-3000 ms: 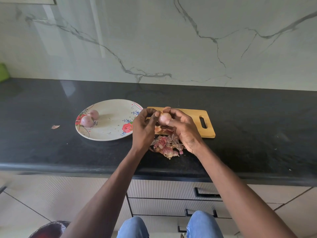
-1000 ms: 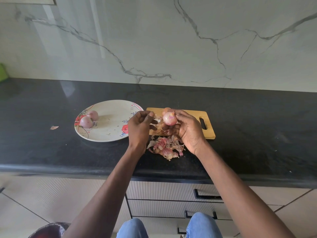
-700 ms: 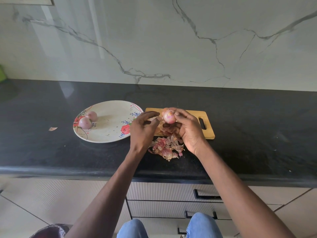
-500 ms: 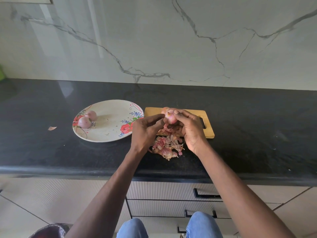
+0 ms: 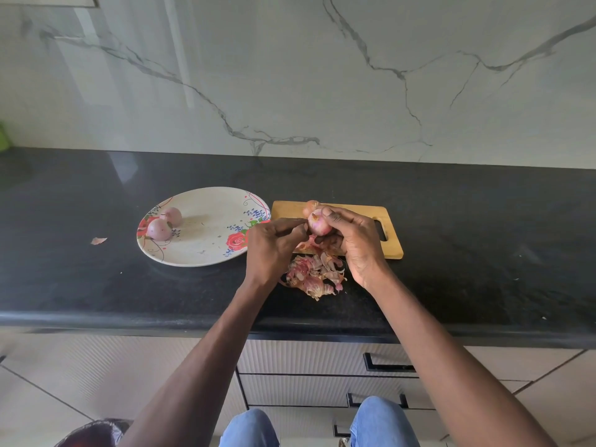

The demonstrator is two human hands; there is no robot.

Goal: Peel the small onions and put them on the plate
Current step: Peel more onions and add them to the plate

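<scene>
Right hand grips a glossy pink, partly peeled onion.

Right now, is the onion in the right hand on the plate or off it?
Off it: the right hand holds the onion above the cutting board, beside the plate.

Kitchen counter against a marble wall, seen from above.
Wall: pale marble-look slab with dark grey veins branching across it; a soft vertical streak of reflected light runs down its left part. Countertop: black speckled stone, glossy, with a rounded front edge and a faint pale reflection at the back left. Below it, cream ribbed drawers with black bar handles. Floor: large beige tiles with thin dark joints. Green object at far left edge, cut off.
</scene>
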